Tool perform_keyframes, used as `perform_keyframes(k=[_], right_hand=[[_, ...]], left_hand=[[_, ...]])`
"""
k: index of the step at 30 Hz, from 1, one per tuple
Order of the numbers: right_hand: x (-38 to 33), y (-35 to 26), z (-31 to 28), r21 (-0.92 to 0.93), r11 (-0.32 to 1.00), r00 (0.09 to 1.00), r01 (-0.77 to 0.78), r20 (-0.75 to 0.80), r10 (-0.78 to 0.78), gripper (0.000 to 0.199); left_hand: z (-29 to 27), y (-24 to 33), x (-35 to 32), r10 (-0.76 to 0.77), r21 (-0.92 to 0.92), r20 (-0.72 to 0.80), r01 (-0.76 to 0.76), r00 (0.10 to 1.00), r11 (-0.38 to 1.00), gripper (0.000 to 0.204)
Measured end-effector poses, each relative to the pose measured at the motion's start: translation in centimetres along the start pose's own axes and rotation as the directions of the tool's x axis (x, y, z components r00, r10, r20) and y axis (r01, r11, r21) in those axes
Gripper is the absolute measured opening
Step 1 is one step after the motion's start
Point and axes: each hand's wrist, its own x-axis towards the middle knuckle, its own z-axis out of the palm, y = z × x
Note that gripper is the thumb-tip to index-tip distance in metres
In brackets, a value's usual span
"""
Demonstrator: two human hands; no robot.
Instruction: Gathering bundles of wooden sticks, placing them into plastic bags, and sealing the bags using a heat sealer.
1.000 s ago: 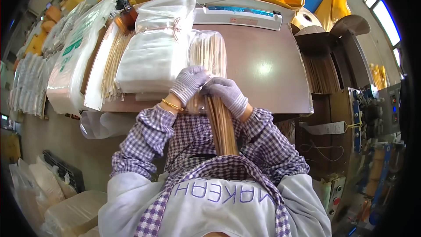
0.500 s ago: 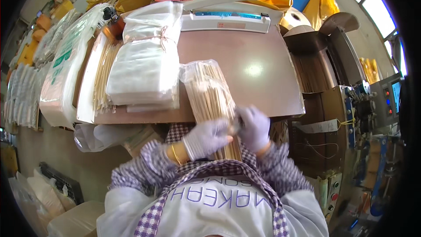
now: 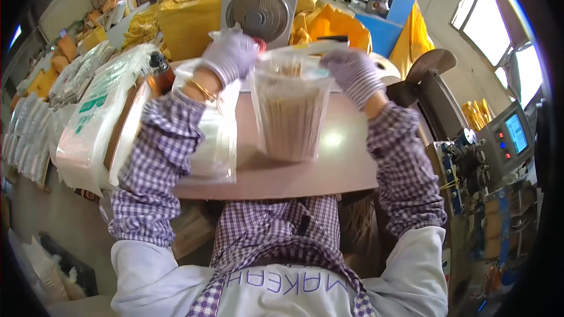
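The desk [image 3: 346,170] is brown and shiny, with a bright spot of light near its right edge. Its front edge bends like a bow in front of the person's checked apron [image 3: 276,226]. Along the left side of the desk lies a pile of clear plastic bags [image 3: 214,155], partly behind the left arm. A brown bottle [image 3: 161,73] with a black top is near the back left corner.

Past the back edge there is a grey fan [image 3: 258,14], with big yellow sacks [image 3: 191,32] around it. A white roll [image 3: 385,69] is near the back right corner. Off the right edge is a machine with a lit blue screen [image 3: 517,133], and a bright window [image 3: 484,17] is higher up.

The bag of sticks [image 3: 291,120] is over the middle of the desk, between the two hands. It is clear and a bit cloudy, wide at the top, and full of thin brown sticks in a row. I can't tell if its bottom touches the desk.

The left hand [image 3: 231,54] and right hand [image 3: 354,73] wear pale striped gloves, near the bag's top corners. They are blurry, so I can't tell if the fingers pinch the plastic.
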Motion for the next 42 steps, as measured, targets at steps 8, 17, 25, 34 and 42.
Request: perform_keyframes(k=[8,17,25,34,42], right_hand=[[-2.8,3.5,2.9,0.043,0.995,0.992,0.095,-0.093,-0.091,0.014],[-2.3,-3.3,-4.0,0.022,0.944,0.894,0.328,-0.330,-0.303,0.010],[-1.0,-0.3,-2.1,-0.237,0.934,0.959,0.268,-0.028,-0.282,0.010],[7.5,5.5,2.5,0.096,0.977,0.976,0.189,-0.123,-0.177,0.009],[21.1,24.5,8.6,0.050,0.996,0.944,-0.068,-0.321,0.080,0.060]], left_hand=[[2.0,1.4,-5.7,0.018,-0.261,0.147,0.021,0.989,0.965,0.020],[-5.8,2.4,-3.5,0.218,-0.137,-0.146,-0.238,0.965,0.962,0.017],[1.1,1.8,-5.6,-0.337,-0.662,-0.215,0.117,0.917,0.740,0.034],[14.9,0.5,-6.1,-0.301,-0.970,0.222,0.243,0.927,0.032,0.068],[25.6,-2.8,1.3,-0.303,-0.867,0.462,0.353,0.834,-0.351,0.038]])
